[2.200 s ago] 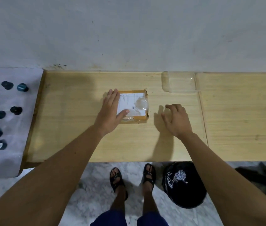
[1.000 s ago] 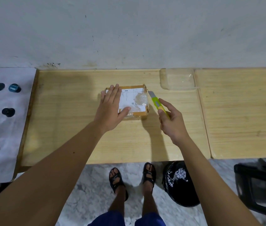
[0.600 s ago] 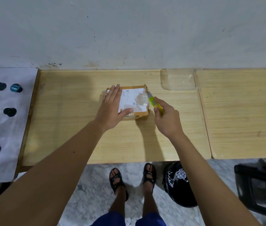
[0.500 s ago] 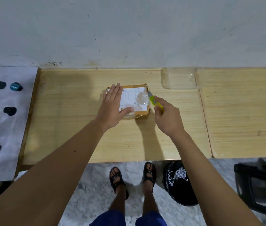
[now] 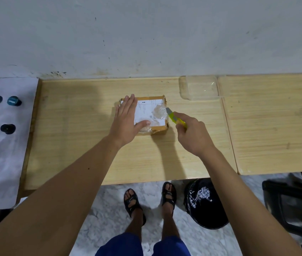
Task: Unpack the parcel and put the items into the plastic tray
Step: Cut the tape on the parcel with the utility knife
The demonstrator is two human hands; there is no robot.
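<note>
A small brown cardboard parcel [image 5: 152,111] with a white label and clear tape lies in the middle of the wooden table [image 5: 83,148]. My left hand [image 5: 127,120] presses flat on its left half, fingers spread, thumb on the label. My right hand [image 5: 192,134] grips a yellow-green box cutter [image 5: 175,119], whose blade tip touches the parcel's right edge. A clear plastic tray [image 5: 199,87] sits at the back of the table, to the right of the parcel, with nothing visible inside.
Several dark blue capsules [image 5: 14,101] lie on a white sheet [image 5: 18,145] at the left. A second wooden table [image 5: 275,126] adjoins on the right. Below the table edge stand a black bin [image 5: 204,204] and a dark stool [image 5: 294,206]; my sandalled feet are on the marble floor.
My right hand picked up the box cutter and brought its blade to the parcel's right edge. My left hand stayed pressed on the parcel.
</note>
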